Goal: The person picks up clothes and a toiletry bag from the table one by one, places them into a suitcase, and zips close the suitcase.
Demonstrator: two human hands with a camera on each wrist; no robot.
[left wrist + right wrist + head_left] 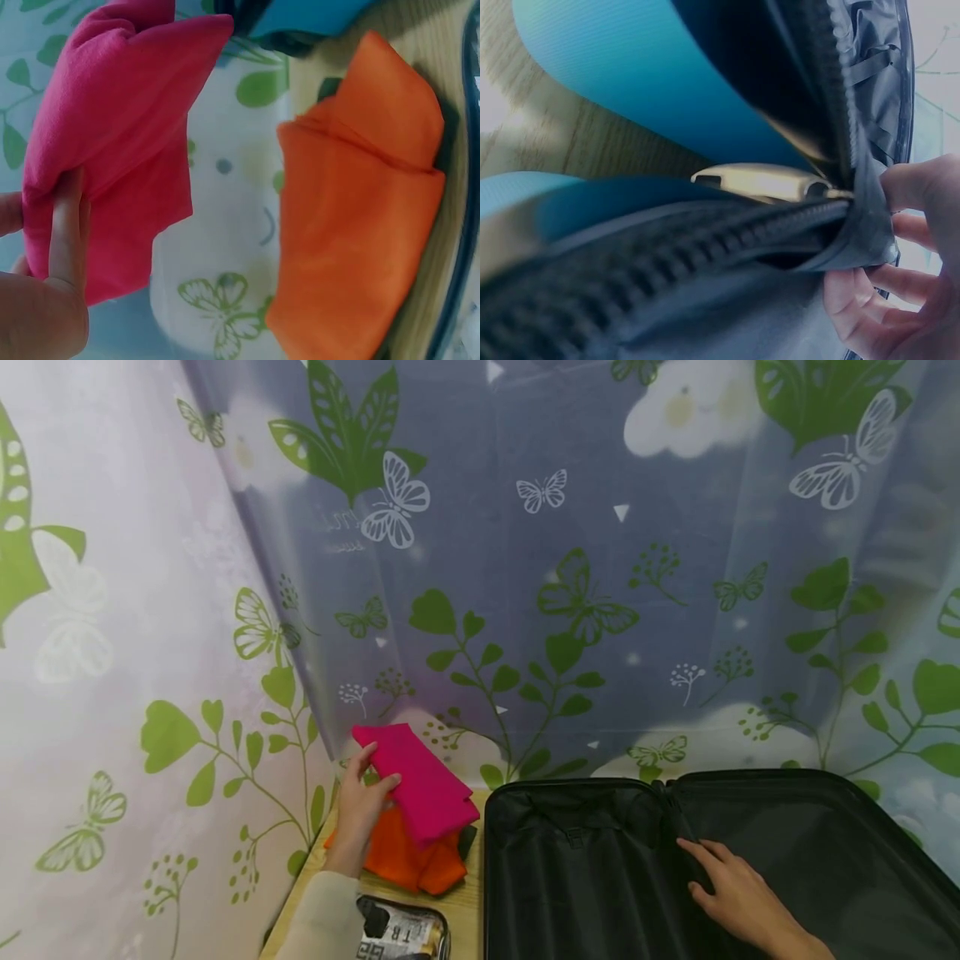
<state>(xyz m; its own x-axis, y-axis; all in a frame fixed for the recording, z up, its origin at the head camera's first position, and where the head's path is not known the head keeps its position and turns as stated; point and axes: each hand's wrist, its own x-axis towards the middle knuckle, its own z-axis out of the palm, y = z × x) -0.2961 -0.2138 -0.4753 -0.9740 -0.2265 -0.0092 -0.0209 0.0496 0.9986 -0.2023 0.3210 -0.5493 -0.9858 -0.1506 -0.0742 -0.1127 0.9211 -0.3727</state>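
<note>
My left hand (358, 814) holds a folded bright pink cloth (423, 785) by its left edge, thumb on the near face. In the left wrist view the pink cloth (112, 127) hangs in loose folds from the fingers. Below it, a folded orange cloth (408, 852) lies on the wooden surface. An open suitcase (577, 877) with black lining spreads out to the right. At the seam between its halves, my right hand (742, 893) grips the dark fabric edge beside the zip (844, 97), thumb and fingers on opposite sides.
A clear zipped pouch (405, 931) with printed contents lies near the front of the wooden surface (468, 893). Behind stands a patterned curtain (495, 568) with leaves and butterflies. The suitcase's outer shell (652, 75) looks ribbed and turquoise. A pale metal-coloured piece (765, 182) sits by the zip's end.
</note>
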